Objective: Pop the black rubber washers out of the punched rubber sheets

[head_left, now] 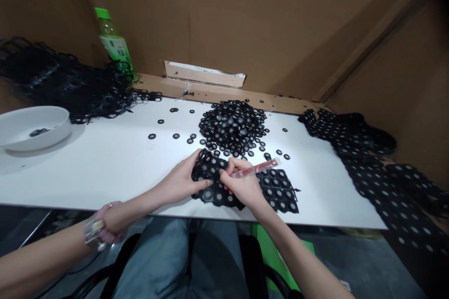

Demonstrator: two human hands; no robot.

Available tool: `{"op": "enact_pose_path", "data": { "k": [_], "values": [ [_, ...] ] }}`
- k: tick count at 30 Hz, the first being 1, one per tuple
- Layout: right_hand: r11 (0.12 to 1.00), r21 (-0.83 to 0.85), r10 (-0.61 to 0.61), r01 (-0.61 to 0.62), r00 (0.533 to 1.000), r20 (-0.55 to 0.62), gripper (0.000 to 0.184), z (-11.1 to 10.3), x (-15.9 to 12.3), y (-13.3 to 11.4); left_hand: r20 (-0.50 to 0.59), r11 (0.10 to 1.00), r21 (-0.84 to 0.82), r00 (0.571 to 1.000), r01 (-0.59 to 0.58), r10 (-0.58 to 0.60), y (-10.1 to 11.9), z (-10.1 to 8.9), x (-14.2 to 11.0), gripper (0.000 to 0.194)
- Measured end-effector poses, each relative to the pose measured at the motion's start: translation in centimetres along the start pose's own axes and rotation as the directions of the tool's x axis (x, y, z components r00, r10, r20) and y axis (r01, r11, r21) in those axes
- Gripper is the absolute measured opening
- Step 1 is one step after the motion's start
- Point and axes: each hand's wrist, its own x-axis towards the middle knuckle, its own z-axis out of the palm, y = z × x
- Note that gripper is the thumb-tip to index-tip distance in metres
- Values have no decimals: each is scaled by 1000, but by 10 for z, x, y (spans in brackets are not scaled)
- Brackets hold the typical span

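Observation:
A black sheet of round washers (219, 196) lies near the front edge of the white table. My left hand (184, 180) grips the sheet's left end, thumb on top and fingers partly hidden beneath. My right hand (243, 184) is closed around a slim red pen-like tool (257, 168) in a clear sleeve. Its working tip is hidden by my fingers, which are over the sheet. More of the sheet, with pale discs in rows, spreads out to the right of that hand. Just behind both hands rises a heap of loose black washers (233, 124).
Scattered washers (176, 136) dot the white table (115, 163). At left are a white bowl (52, 126) with black bits inside, a tangle of black scrap (70, 84) and a green-capped bottle (117, 49). Dotted black strips (368, 163) drape over the right side. Cardboard walls (245, 18) enclose the back.

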Motion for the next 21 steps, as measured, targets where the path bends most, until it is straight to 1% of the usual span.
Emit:
{"op": "enact_pose_path", "data": {
  "k": [3, 4, 6, 9, 10, 11, 13, 15, 16, 18, 19, 21],
  "values": [
    [1000, -25, -15, 15, 1000, 22, 26, 1, 0, 0, -31, 997, -76, 1000, -8, 6, -1, 3, 0, 49],
    [998, -51, -36, 38, 999, 26, 27, 2, 0, 1, -36, 993, -114, 999, -5, 1, 0, 4, 0, 49],
    [984, -137, -114, 115, 993, 15, 29, 4, 0, 2, -49, 980, -197, 999, 9, -19, 3, 6, 1, 47],
    [940, -257, -237, 224, 971, -20, 31, 7, -1, 4, -52, 956, -291, 997, 32, -49, 6, 7, 2, 48],
    [934, -267, -253, 237, 967, -27, 31, 8, -1, 5, -49, 953, -302, 997, 36, -53, 7, 7, 2, 49],
    [941, -248, -245, 230, 969, -28, 31, 7, -1, 4, -43, 953, -300, 997, 43, -58, 7, 6, 2, 51],
    [981, -118, -162, 157, 986, -38, 30, 4, -1, 3, -22, 963, -262, 998, 57, -65, 8, 4, 3, 54],
    [991, 120, -42, 51, 996, -82, 29, -2, 0, 2, 8, 981, -187, 998, 57, -57, 9, 2, 3, 55],
    [969, 248, 12, 17, 993, -115, 30, -5, 0, 1, 31, 989, -138, 998, 58, -54, 10, 1, 2, 55],
    [900, 437, 75, 13, 980, -183, 33, -10, 0, 0, 71, 997, -41, 995, 69, -66, 12, -1, 1, 57],
    [872, 490, 90, 20, 976, -200, 35, -11, 0, 0, 84, 997, -4, 993, 81, -80, 14, -1, 0, 58],
    [847, 531, 100, 22, 975, -200, 36, -13, 0, -1, 83, 995, 26, 991, 99, -101, 16, -1, 1, 61]
  ]
}}
